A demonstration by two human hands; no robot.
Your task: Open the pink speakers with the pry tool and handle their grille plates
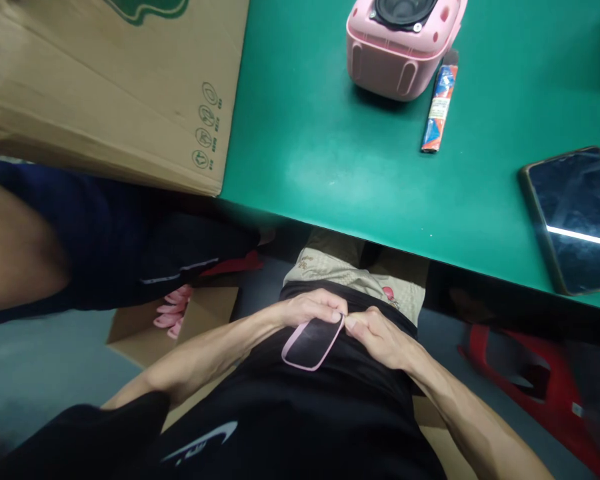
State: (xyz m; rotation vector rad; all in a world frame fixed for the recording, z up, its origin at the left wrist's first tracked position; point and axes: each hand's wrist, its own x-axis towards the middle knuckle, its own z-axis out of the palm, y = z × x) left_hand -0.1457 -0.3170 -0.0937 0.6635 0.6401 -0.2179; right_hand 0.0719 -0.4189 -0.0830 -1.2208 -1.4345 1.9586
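On my side of the counter (300,167), off its edge, my left grip (315,309) and right grip (377,337) both pinch the pink frame (303,367) near one corner. It looks light, thin, probably bendy; its rim seems best held gently.

Logged uneven light: bright upper half, dim lower.
Noted light apparently from above, pale sheen on the green tabletop (300,147), hard white streak on the phone (577,200), soft shadow beneath the pink case (387,67). Lost folds of the black shirt (305,417) to darkness. Saw blur on another person's bare limb (15,247); read the pink-rimmed panel (311,343) as slightly soft. Marked wide-angle stretch toward the edges.
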